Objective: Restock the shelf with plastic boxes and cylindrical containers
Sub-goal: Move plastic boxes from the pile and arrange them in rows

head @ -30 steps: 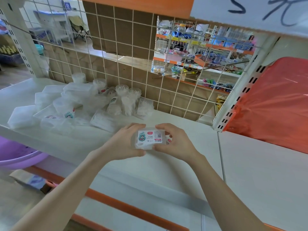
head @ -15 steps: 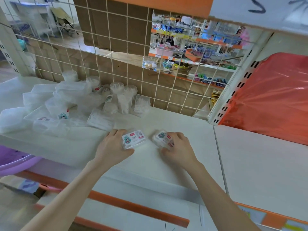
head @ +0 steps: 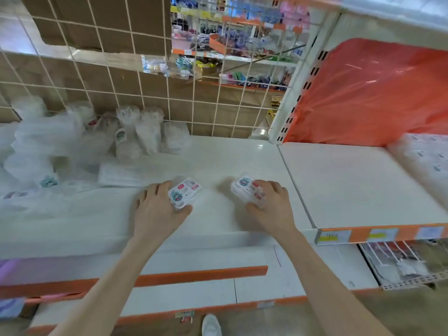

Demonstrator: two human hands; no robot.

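2 small clear plastic boxes lie flat on the white shelf point(head: 218, 161), printed labels up, well apart. Left hand point(head: 157, 209) grips the left box point(head: 185, 192), long axis running near-left to far-right. Right hand point(head: 269, 207) curls its fingers over the right box point(head: 246, 187), axis far-left to near-right. A jumbled pile point(head: 72, 146) of clear boxes and cylindrical containers sits far left against the wire grid point(head: 145, 93). Glossy red plastic film point(head: 375, 93) at right.

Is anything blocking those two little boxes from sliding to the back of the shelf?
Behind the right box, gripped by the right hand, only bare shelf shows up to the wire grid. Behind the left box, gripped by the left hand, clear packets sit at the back.
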